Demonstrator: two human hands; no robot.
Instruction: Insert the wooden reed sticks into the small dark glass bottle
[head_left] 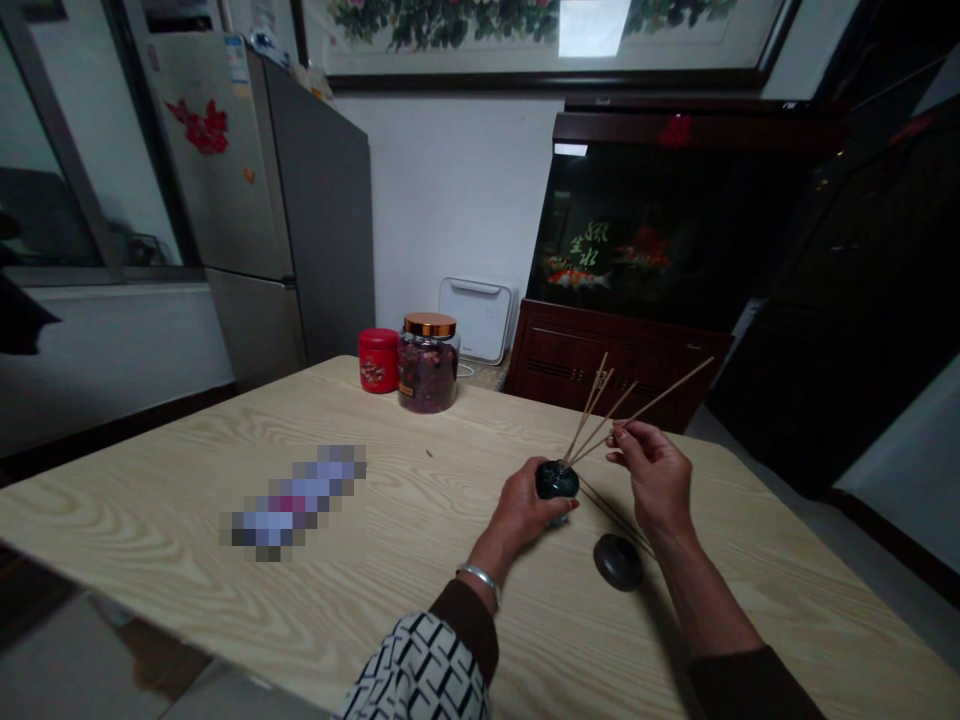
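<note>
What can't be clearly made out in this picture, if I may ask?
Head view: lower ends of the sticks, hidden by the dark bottle.
Head view: some fingers of the left hand, hidden behind the bottle.
Head view: the long thing on the table, obscured by pixelation.
Head view: the right sleeve, cut off by the bottom edge.

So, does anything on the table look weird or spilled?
One odd thing: a tiny dark sliver lies alone on the pale wood-grain table, away from the round, dark, glossy bottle in the left hand. I can't tell what it is. I see no spill, but the pixelated blue patch hides whatever is there.
</note>
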